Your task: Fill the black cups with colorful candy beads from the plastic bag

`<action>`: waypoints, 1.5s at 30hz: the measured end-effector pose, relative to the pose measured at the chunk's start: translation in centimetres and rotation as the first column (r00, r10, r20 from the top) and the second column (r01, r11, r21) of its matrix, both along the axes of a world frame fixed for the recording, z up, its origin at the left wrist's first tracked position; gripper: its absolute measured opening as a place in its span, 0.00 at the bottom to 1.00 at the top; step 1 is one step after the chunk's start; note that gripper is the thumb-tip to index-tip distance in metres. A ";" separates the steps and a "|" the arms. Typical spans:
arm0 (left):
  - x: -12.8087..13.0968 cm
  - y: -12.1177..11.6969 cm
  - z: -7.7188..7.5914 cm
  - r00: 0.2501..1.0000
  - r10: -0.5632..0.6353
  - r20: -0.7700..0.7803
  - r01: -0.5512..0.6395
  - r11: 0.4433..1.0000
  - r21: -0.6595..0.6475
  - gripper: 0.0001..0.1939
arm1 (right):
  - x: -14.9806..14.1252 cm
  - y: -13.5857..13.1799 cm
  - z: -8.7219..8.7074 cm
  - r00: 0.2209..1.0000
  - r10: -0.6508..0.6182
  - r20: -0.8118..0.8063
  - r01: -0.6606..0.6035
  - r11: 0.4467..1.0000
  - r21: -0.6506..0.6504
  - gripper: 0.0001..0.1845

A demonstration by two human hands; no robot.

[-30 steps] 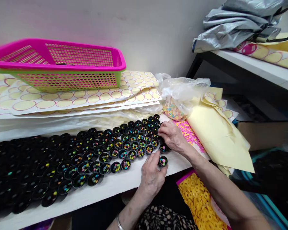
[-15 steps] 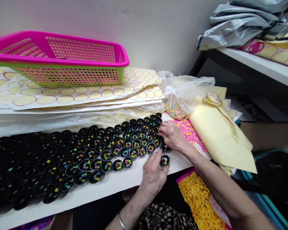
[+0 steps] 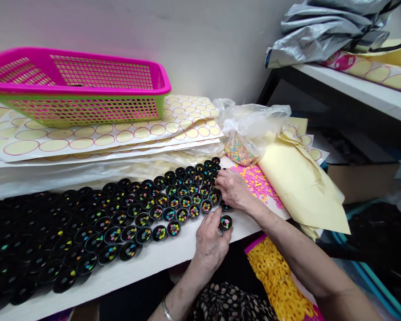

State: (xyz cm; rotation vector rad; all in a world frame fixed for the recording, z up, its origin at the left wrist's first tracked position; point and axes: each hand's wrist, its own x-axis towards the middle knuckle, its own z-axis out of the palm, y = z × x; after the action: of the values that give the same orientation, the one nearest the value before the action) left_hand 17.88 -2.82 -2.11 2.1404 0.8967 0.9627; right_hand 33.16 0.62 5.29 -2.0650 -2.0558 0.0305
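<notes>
My left hand [image 3: 211, 240], a bracelet on its wrist, grips a small round black cup [image 3: 226, 222] with colored beads inside, between thumb and fingers near the front edge of the table. Just beyond it, my right hand [image 3: 234, 189] reaches over the right end of the rows of black cups [image 3: 182, 216]. Its fingertips are pinched together down at those cups, and what they hold is hidden. Many cups in the rows contain small bright beads. Pink and yellow bits [image 3: 259, 180] lie loose beside my right hand.
A pink and green basket [image 3: 113, 107] stands on sheets of round stickers [image 3: 116, 138] at the back. A clear bag of beads [image 3: 242, 149] and yellow paper [image 3: 297, 183] lie to the right. Below the table edge is a bag of yellow rings [image 3: 280, 276]. A shelf [image 3: 350, 82] juts in.
The view has shifted slightly, so the table contents appear a little further left. Both hands keep nearly the same places among the cups, the left still gripping its cup.
</notes>
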 end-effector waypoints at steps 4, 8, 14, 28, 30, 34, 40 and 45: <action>0.1 0.2 -0.4 1.000 0.003 0.013 -0.003 1.000 0.010 0.25 | -0.9 0.3 1.0 0.986 0.071 0.150 -0.065 0.997 -0.042 0.10; 0.2 0.5 -0.9 1.000 0.002 0.019 -0.003 1.000 0.027 0.24 | -0.7 0.3 1.2 0.992 0.058 0.110 -0.053 0.997 -0.047 0.09; 0.3 0.7 -1.0 1.000 0.000 0.028 -0.002 0.998 0.066 0.25 | 3.7 -3.8 -0.6 0.914 -0.174 -0.365 0.273 0.932 0.239 0.11; 0.3 0.5 -0.4 1.000 0.001 0.014 -0.003 0.996 0.085 0.24 | 5.6 -12.4 -5.7 0.720 -0.630 -0.292 0.683 0.718 0.135 0.10; 0.3 0.5 -0.4 1.000 0.000 0.014 -0.001 0.997 0.075 0.23 | 5.7 -12.3 -5.8 0.722 -0.623 -0.301 0.679 0.721 0.137 0.10; 0.3 0.5 -0.6 1.000 -0.007 0.006 0.007 0.999 0.037 0.23 | 5.7 -12.3 -6.1 0.762 -0.569 -0.309 0.630 0.761 0.153 0.11; 0.3 0.4 -0.7 1.000 0.006 0.004 -0.006 1.000 0.008 0.25 | 5.4 -11.9 -5.9 0.777 -0.588 -0.223 0.623 0.769 0.145 0.10; 0.1 0.2 -0.5 1.000 -0.001 0.008 0.002 0.999 -0.044 0.25 | 3.7 -11.4 -4.3 0.888 -0.416 -0.196 0.425 0.905 0.007 0.13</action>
State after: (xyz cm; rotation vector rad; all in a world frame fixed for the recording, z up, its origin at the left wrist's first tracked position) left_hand 18.00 -2.62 -2.59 2.0987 0.9042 0.9418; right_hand 36.88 -10.80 0.99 -2.3286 -1.4499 0.0984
